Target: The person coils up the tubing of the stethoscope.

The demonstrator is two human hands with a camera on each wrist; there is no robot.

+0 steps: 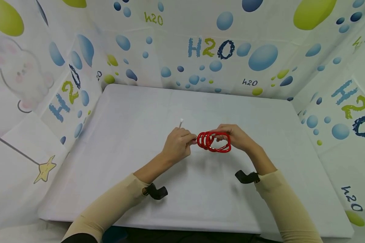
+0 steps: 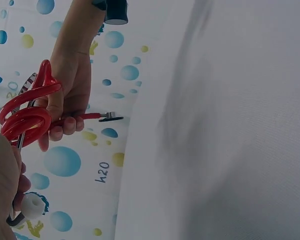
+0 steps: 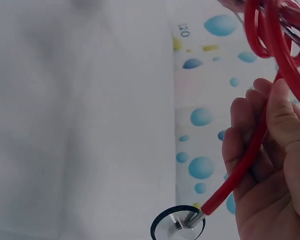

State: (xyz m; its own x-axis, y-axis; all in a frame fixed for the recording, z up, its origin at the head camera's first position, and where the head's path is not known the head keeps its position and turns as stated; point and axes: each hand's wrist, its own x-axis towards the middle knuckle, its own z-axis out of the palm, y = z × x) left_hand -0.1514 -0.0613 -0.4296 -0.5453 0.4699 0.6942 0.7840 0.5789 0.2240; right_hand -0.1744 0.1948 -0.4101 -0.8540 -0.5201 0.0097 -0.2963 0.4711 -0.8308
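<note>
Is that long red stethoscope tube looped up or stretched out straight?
Looped up: the shiny red stethoscope tube shows several coils between the left hand and right hand.

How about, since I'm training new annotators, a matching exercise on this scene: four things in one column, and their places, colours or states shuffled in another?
Things
1. Stethoscope tubing
2. Chest piece
3. Eartip
4. Sleeves

Descriptions
A. White, sticking out past the left hand
B. Beige
C. Silvery, with a dark rim
D. Red and looped

Right pairs: 1-D, 2-C, 3-A, 4-B
</note>
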